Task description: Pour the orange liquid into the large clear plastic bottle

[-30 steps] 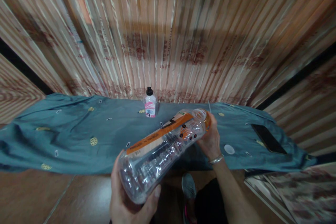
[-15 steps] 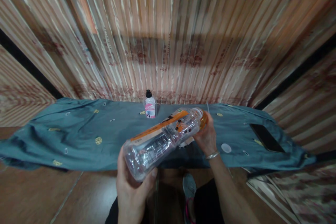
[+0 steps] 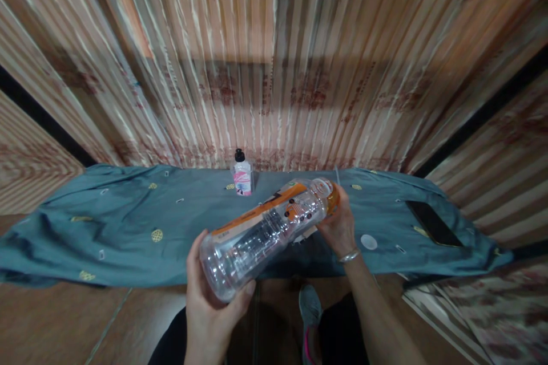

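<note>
A large clear plastic bottle (image 3: 265,234) with an orange label is held slantwise above the table, its base toward me at the left. My left hand (image 3: 216,302) is wrapped round the base end, thumb underneath. At the other end my right hand (image 3: 338,222) grips the orange cap and neck; its fingers are partly hidden behind the bottle. Beyond the bottle, a small clear bottle (image 3: 242,175) with a black cap and pink label stands upright. Below the right half of the held bottle, a whitish piece (image 3: 306,234) shows in part.
A teal patterned cloth (image 3: 124,222) covers the table. On its right side lie a white round disc (image 3: 369,242) and a black phone (image 3: 432,223). A pleated curtain (image 3: 274,97) hangs right behind the table, with dark poles at both sides.
Both hands keep the same hold on the large bottle, which has barely moved. The view has shifted slightly.
</note>
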Available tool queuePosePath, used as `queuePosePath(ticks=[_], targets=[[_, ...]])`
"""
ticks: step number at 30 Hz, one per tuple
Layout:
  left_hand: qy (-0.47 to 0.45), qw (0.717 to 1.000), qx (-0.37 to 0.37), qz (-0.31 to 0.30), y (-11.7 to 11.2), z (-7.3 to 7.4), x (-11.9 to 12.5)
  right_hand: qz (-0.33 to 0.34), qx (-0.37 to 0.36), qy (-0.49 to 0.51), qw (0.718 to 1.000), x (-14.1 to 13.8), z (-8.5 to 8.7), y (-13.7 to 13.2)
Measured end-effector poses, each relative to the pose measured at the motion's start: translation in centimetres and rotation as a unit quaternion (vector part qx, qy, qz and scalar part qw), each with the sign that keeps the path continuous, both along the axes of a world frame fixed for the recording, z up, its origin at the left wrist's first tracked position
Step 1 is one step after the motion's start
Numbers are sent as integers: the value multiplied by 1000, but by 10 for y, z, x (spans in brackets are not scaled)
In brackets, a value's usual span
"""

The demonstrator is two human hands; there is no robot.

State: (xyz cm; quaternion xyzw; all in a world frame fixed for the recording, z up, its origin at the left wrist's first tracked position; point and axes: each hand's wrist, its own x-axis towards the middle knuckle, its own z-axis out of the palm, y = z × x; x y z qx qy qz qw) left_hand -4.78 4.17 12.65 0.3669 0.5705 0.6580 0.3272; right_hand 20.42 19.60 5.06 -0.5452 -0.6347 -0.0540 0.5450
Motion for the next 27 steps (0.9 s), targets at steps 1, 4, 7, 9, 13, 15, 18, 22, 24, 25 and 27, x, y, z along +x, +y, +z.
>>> queuePosePath(ticks=[1, 4, 7, 9, 13, 15, 18, 22, 24, 25, 27], targets=[[8, 1000, -3, -5, 0, 0, -2, 3, 3, 0, 1000, -1, 2, 0], [18, 999, -7, -26, 1, -2, -6, 16, 7, -1, 1000, -3, 8, -2], [40, 999, 2, -24, 1, -3, -8, 25, 3, 1, 1000, -5, 14, -4], [64, 998, 10, -17, 2, -4, -8, 29, -9, 5, 1000, -6, 17, -6], [113, 994, 12, -11, 4, -5, -11, 17, -23, 11, 1000, -6, 17, -7], [126, 992, 13, -13, 5, -5, -13, 11, -27, 15, 999, -5, 14, -6], [132, 991, 15, -20, 6, -3, -14, 2, -31, 18, 999, -3, 8, -5], [122, 992, 14, -25, 7, 1, -12, -4, -33, 18, 999, 0, 5, -3], [130, 991, 10, -23, 8, 1, -11, 1, -33, 21, 999, 1, 5, -2], [136, 990, 11, -21, 8, 1, -10, 1, -31, 23, 999, 1, 5, -2], [141, 990, 18, -17, 7, 0, -8, 0, -29, 26, 999, 0, 7, -2]])
